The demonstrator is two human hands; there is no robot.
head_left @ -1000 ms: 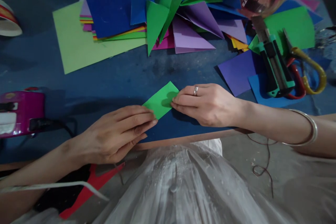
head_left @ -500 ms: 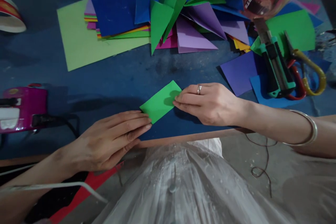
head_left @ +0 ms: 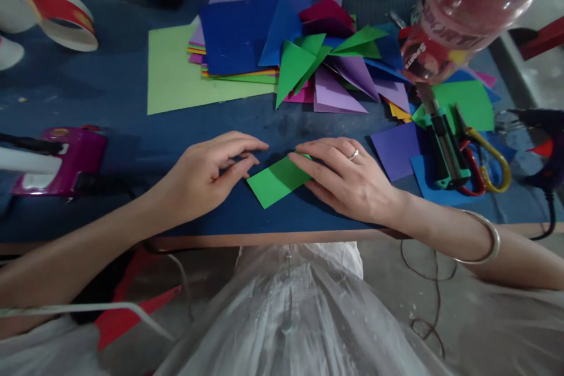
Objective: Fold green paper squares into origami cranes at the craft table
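On the surface (head_left: pixel 118 111), front middle: paper strip (head_left: pixel 277 181), between left hand (head_left: pixel 215 167) and right hand (head_left: pixel 352 179), with the right hand on its right end. Behind: sheet (head_left: pixel 171 70), with paper stack (head_left: pixel 240 35) on its right part; folded papers (head_left: pixel 332 94) right of the stack, partly over it. Right: paper squares (head_left: pixel 396 150), overlapping; cutter (head_left: pixel 446 144) partly on the nearer one; scissors (head_left: pixel 491 143) just right of cutter. Behind cutter: bottle (head_left: pixel 467 26). Far right: glue gun (head_left: pixel 544 153). Left: box (head_left: pixel 83 155), near front edge; behind it, tape roll (head_left: pixel 61 14).
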